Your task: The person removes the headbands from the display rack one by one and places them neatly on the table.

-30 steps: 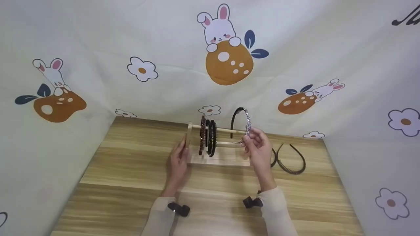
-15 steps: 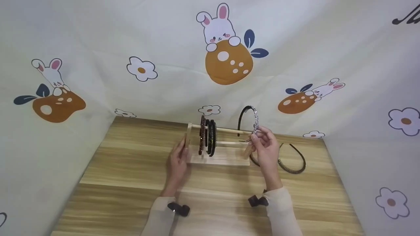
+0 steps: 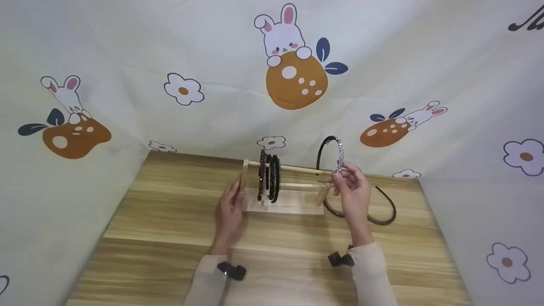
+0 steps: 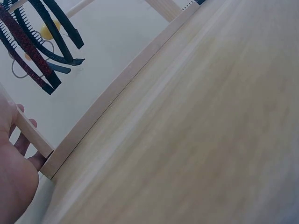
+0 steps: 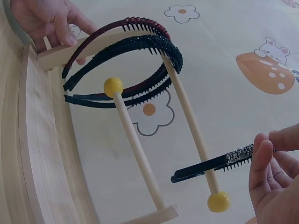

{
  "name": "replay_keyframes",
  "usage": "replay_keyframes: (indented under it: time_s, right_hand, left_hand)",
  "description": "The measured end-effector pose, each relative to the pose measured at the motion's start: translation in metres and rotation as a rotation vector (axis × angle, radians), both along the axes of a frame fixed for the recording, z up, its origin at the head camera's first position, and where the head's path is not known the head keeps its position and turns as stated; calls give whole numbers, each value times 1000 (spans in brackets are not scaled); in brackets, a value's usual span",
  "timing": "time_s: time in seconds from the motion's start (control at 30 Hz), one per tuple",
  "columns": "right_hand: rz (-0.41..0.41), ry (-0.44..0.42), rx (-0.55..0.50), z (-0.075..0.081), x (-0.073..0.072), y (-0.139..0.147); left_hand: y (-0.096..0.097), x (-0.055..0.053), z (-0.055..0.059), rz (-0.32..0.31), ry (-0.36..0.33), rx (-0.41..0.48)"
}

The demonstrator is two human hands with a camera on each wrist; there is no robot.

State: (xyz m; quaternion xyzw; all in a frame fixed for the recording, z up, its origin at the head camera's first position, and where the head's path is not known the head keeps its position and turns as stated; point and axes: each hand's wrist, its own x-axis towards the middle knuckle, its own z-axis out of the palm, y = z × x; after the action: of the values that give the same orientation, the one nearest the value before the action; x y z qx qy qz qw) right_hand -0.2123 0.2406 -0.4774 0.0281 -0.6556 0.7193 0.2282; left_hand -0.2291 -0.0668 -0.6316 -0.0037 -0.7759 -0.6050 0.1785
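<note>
A wooden rack [image 3: 284, 207] with horizontal rods stands on the table. My left hand [image 3: 231, 207] grips its left upright [image 4: 35, 135], fingers behind the wood. Near the rack's right end, my right hand [image 3: 355, 187] pinches a black toothed headband with silver rhinestones [image 3: 341, 151]. In the right wrist view this rhinestone headband [image 5: 240, 153] crosses a rod [image 5: 189, 119] close to its yellow ball end [image 5: 218, 201]. A dark red beaded headband [image 3: 262, 180] and black headbands [image 3: 276, 182] hang together on the rods at the left.
Loose black toothed headbands [image 3: 384, 222] lie on the table right of the rack, partly hidden by my right hand. Behind the wood-grain table [image 3: 170, 255] hangs a pale cloth [image 3: 221, 123] with rabbit prints. Another rod ends in a yellow ball [image 5: 113, 87].
My right hand has moved right with the rhinestone headband, along the rods toward the rack's right end. The left hand, the rack and the hanging headbands have stayed put.
</note>
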Motion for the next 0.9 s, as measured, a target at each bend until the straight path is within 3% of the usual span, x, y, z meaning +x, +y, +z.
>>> replay_keyframes:
  time_s: [0.23,0.77,0.9]
  right_hand:
    - [-24,16,4,1,-1,8]
    - [-62,-39,52,-4,3,26]
    - [-63,-38,57,-7,3,30]
  left_hand:
    - [0,0,1,-4,-18,2]
    - [0,1,-1,-13,-76,28]
    - [0,1,0,-7,-55,38]
